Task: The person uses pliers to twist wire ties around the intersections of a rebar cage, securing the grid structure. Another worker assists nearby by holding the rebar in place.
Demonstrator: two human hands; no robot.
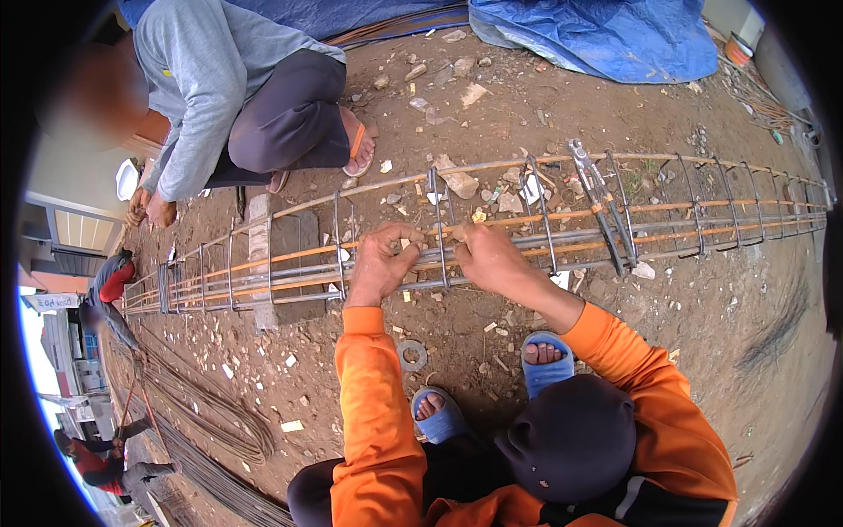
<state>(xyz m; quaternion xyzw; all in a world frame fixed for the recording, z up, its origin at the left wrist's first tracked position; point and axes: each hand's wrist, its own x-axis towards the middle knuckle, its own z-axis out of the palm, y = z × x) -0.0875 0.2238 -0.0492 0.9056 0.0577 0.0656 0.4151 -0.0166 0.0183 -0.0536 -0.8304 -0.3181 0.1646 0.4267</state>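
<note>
A long rebar cage (pixel 659 235) of rust-coloured and grey bars with square stirrups stretches across in front of me. My left hand (pixel 381 262) is closed over its bars, thumb and fingers together by a stirrup. Just to the right, my right hand (pixel 490 255) is also closed, with the fingertips pinched at the bars beside another stirrup (pixel 441 228). What the fingers of either hand hold is hidden or too thin to make out. Right of my hands, a pair of pincers (pixel 601 206) with dark handles lies across the cage, jaws pointing away from me.
Stone blocks (pixel 296 241) sit under the cage at left. A co-worker in grey (pixel 198 88) squats beyond its left part. Coiled bars (pixel 219 422) lie at lower left, near other people (pixel 114 461). A blue tarp (pixel 597 39) covers the far ground. Rubble and a ring (pixel 412 355) dot the soil.
</note>
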